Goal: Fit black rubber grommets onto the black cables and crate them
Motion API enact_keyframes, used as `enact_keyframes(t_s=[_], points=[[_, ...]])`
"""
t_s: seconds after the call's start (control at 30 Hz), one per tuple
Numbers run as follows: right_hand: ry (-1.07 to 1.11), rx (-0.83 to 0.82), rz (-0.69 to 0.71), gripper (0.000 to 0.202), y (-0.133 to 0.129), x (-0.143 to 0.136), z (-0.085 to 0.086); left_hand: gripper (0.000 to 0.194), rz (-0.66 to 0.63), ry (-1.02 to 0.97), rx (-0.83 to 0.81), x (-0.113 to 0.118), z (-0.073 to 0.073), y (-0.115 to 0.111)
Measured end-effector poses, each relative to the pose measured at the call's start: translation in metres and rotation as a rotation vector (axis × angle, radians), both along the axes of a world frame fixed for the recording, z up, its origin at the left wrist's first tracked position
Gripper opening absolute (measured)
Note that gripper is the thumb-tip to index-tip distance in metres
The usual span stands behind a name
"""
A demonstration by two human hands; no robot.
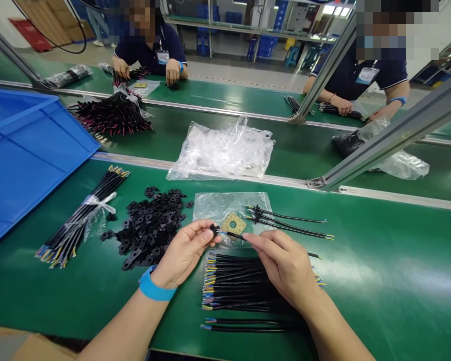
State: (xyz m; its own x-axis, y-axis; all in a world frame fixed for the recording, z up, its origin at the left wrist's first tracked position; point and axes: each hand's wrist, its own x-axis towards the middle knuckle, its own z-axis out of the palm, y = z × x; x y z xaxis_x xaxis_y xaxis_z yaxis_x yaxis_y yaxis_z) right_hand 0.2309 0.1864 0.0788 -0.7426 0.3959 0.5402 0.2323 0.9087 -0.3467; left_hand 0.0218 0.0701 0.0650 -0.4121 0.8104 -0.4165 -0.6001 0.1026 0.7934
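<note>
Between the fingers of my left hand (190, 250) is a small black rubber piece (214, 230). My right hand (285, 260) pinches a black cable (235, 235) whose stripped end, with blue and pale wires, meets that piece; whether the wires pass through it I cannot tell. Below my hands lies a row of black cables (236, 281) with coloured wire ends. Behind them a yellowish square plate with a round hole (233, 225) rests on a clear plastic bag (206, 203). Several cables with black pieces on their ends (289, 220) lie at its right. A heap of black rubber pieces (150, 225) sits to the left.
A tied cable bundle (84, 215) lies left of the heap, by a large blue bin (30, 150). Clear plastic bags (225, 150) lie beyond the metal rail. A slanted metal post (391, 125) stands at right. Two people handle cables across the bench.
</note>
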Motion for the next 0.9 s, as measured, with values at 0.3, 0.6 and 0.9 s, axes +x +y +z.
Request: enact_keyframes(t_s=[0.3, 0.6, 0.9], points=[[-0.034, 0.214, -0.004, 0.033, -0.003, 0.003, 0.007, 0.046, -0.018, 0.267, -0.034, 0.000, -0.001, 0.000], [-0.006, 0.183, 0.062, 0.025, -0.012, -0.001, 0.003, 0.027, -0.257, 0.352, 0.014, 0.012, -0.006, -0.005], [0.027, -0.187, 0.094, 0.022, -0.020, -0.007, 0.000, 0.010, -0.124, 0.909, 0.185, 0.016, -0.001, -0.011]])
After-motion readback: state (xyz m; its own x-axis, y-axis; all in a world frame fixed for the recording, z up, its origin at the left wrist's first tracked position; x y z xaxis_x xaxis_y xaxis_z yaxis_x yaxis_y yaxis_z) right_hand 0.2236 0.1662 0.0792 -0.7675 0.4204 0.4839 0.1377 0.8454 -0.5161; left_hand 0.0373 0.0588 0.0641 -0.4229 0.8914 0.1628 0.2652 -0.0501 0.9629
